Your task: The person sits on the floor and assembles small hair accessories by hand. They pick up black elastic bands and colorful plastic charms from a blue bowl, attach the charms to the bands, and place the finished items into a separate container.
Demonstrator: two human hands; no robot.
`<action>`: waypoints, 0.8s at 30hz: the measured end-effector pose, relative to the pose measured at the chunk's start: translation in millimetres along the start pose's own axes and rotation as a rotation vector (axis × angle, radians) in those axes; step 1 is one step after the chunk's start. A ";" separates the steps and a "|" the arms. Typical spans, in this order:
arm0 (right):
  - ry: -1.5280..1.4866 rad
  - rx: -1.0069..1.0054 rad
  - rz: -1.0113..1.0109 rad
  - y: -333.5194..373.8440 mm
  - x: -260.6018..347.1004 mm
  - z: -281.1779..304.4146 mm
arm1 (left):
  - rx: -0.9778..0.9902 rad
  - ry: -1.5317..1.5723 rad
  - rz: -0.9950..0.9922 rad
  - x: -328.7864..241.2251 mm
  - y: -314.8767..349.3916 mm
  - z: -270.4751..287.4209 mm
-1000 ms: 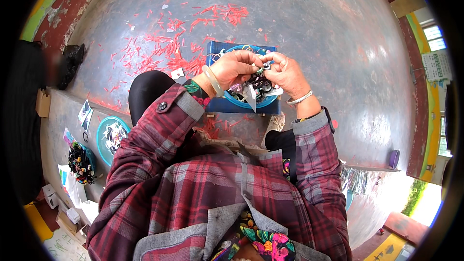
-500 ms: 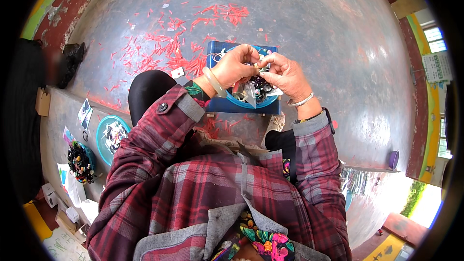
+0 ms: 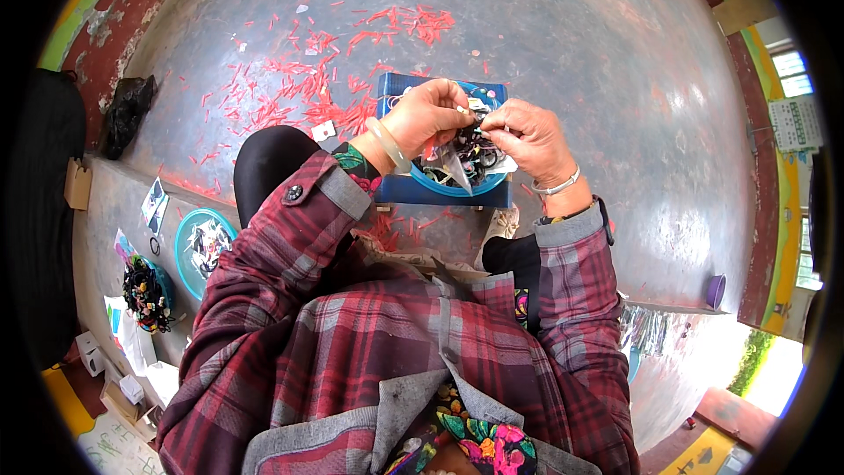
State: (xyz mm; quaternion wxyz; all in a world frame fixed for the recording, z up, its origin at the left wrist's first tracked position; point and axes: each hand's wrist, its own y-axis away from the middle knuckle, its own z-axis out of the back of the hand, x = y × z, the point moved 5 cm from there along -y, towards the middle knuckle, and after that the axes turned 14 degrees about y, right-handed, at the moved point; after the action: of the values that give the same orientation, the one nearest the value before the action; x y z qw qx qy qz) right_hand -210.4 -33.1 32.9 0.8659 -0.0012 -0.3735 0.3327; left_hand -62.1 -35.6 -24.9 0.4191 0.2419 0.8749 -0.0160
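My left hand [image 3: 425,120] and my right hand [image 3: 531,142] are held close together above a round blue basin [image 3: 440,188]. The left fingertips pinch a small pale piece, too small to name. Thumb and fingers of the right hand are pressed together as well, and what they hold cannot be made out. Inside the basin lies a jumble of black elastic bands [image 3: 480,160] with small coloured bits among them. A clear plastic piece [image 3: 456,171] hangs or lies by the left hand. The basin rests on a blue stool [image 3: 397,191], its middle partly hidden by my hands.
Red strips [image 3: 308,92] litter the grey floor ahead and left. At my left stand a light-blue basin [image 3: 179,244] of white pieces and a container heaped with dark bands [image 3: 146,295]. A black bag [image 3: 128,116] lies far left; a purple bucket [image 3: 716,291] stands right.
My hands have drawn slightly apart; the right one has moved a little right and down. More of the basin's contents shows between them.
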 end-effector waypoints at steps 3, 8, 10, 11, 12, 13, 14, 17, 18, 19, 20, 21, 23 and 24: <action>0.028 -0.027 0.018 0.2 0.8 -0.5 | 0.025 -0.061 0.073 4.5 2.0 -1.4; 0.021 -0.014 0.006 1.2 -2.0 -0.8 | 0.046 -0.130 0.108 0.8 6.2 -7.2; 0.052 -0.037 0.044 1.5 -0.7 -0.3 | 0.017 -0.135 0.092 -2.9 7.2 -6.9; 0.056 -0.042 0.051 1.9 -0.9 -0.4 | 0.021 -0.104 0.074 -2.6 6.5 -5.5; 0.059 -0.046 0.059 2.1 -0.9 -0.9 | 0.024 -0.074 0.055 -2.1 5.9 -3.4; 0.062 -0.051 0.068 2.3 -0.4 -1.0 | 0.027 -0.044 0.035 -2.4 5.6 -2.2; 0.057 -0.046 0.057 2.0 0.3 -0.6 | 0.041 -0.034 0.034 -2.4 5.5 -2.4; 0.013 0.012 -0.008 1.0 0.2 0.7 | 0.053 -0.024 0.037 -3.7 5.9 -4.6; -0.021 0.058 -0.052 1.2 -2.2 1.3 | 0.037 -0.034 0.042 -3.8 5.7 -5.2; -0.054 0.104 -0.096 1.6 -4.4 0.5 | 0.021 -0.044 0.046 -4.3 5.9 -5.5; -0.173 0.086 -0.169 1.6 -6.5 -0.6 | 0.032 -0.031 0.048 -6.0 7.1 -7.0; -0.292 0.068 -0.243 1.8 -7.9 -3.0 | 0.043 -0.018 0.050 -8.0 8.4 -8.7; -0.401 0.067 -0.320 2.9 -11.2 -5.4 | 0.063 -0.008 0.051 -9.7 9.5 -10.9; -0.390 0.085 -0.323 3.0 -12.7 -5.8 | 0.073 -0.010 0.048 -10.2 9.8 -11.8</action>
State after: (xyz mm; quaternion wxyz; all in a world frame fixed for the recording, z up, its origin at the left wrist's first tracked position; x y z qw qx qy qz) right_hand -214.7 -36.6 19.8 0.8189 0.1591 -0.5142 0.1993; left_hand -61.0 -28.5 -8.0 0.4146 0.2780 0.8656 -0.0388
